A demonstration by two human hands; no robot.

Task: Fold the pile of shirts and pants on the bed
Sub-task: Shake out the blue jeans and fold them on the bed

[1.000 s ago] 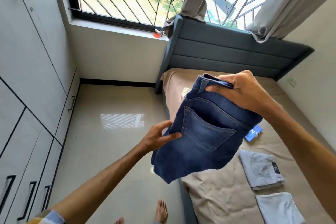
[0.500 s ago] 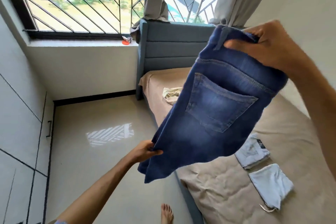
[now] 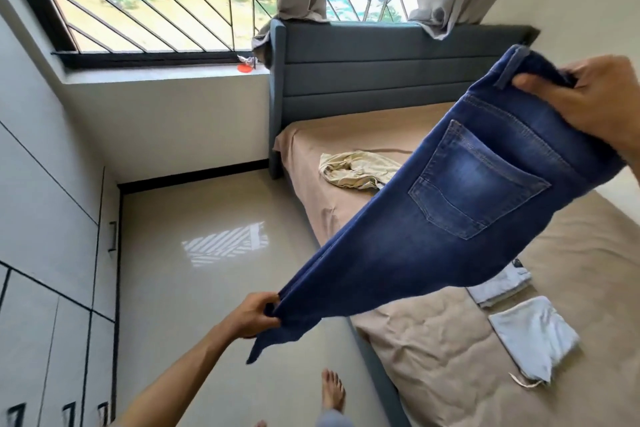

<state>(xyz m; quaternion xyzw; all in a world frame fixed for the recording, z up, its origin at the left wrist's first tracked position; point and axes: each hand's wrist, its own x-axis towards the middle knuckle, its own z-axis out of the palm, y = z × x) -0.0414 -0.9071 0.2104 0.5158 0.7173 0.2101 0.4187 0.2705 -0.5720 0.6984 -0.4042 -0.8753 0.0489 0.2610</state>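
You stand at the side of the bed (image 3: 467, 367), and the blue jeans (image 3: 446, 218) hang in the air over its edge, stretched on a slant between your 2 hands. Your right hand (image 3: 588, 104) is clamped on the waistband up high, fingers curled into the denim; your left hand (image 3: 254, 315) pinches the lower end down by the floor side. By my read you're in the middle of folding this pair: pulled taut, back pocket (image 3: 474, 184) facing you. Next you want the 2 ends brought together evenly, seams lined up, before it goes down. No containers here, just the mattress: 2 folded pale pieces, the grey one (image 3: 502, 286) and the white one (image 3: 533, 336), lie just beside each other, and a crumpled cream garment (image 3: 353, 172) waits near the headboard (image 3: 381, 66).
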